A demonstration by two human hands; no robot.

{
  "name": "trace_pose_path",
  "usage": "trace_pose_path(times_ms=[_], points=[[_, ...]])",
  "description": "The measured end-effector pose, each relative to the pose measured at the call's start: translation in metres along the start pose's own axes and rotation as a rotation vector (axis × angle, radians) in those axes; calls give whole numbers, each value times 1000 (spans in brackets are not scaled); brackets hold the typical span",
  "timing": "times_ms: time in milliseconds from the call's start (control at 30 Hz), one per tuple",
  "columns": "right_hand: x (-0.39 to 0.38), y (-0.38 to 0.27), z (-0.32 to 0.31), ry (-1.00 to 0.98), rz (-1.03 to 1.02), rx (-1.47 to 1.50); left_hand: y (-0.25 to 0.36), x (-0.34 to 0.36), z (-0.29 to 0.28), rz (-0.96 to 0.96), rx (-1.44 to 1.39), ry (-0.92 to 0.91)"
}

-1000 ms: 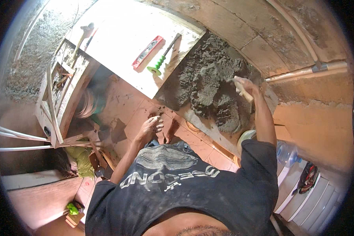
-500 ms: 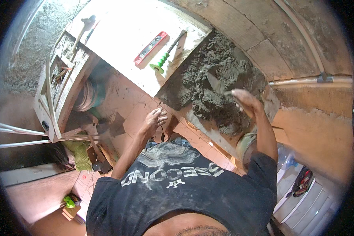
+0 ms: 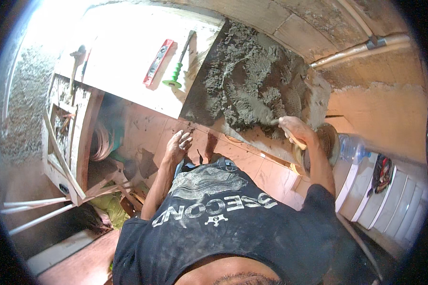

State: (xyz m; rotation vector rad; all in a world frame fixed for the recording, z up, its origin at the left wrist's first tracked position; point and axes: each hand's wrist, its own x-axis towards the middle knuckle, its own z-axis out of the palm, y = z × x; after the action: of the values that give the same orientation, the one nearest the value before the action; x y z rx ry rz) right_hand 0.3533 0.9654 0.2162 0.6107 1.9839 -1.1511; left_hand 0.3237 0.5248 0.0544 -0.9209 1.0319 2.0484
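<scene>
My right hand (image 3: 296, 130) is closed round the wooden handle of a trowel (image 3: 299, 142), at the near right edge of a grey wet mortar heap (image 3: 247, 80). The blade reaches left onto the mortar and is hard to tell from it. My left hand (image 3: 178, 145) hangs in front of my body, below the near corner of the white board. It holds nothing, and its fingers are loosely bent and apart.
On the white board (image 3: 123, 52) lie a red spirit level (image 3: 158, 63), a chisel with a green grip (image 3: 174, 73) and a hammer (image 3: 76, 57). A bucket (image 3: 325, 147) stands beside my right forearm. A clear bottle (image 3: 354, 149) and white slats are further right; wooden strips (image 3: 62, 161) jut out at left.
My view has turned, so the board and mortar sit further left. My right hand has turned with the trowel, whose wooden handle now shows. The left hand stays empty.
</scene>
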Motion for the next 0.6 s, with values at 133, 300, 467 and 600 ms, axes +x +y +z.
trace_pose_path(times_ms=[133, 300, 467, 600], points=[[25, 53, 51, 188, -23, 619, 11, 17, 0, -55, 18, -34], [37, 8, 136, 265, -132, 546, 34, 39, 2, -166, 103, -249], [90, 2, 211, 769, -117, -121, 51, 46, 16, -313, 261, -372], [63, -25, 220, 849, 77, -23, 63, 55, 12, -384, 295, -440]])
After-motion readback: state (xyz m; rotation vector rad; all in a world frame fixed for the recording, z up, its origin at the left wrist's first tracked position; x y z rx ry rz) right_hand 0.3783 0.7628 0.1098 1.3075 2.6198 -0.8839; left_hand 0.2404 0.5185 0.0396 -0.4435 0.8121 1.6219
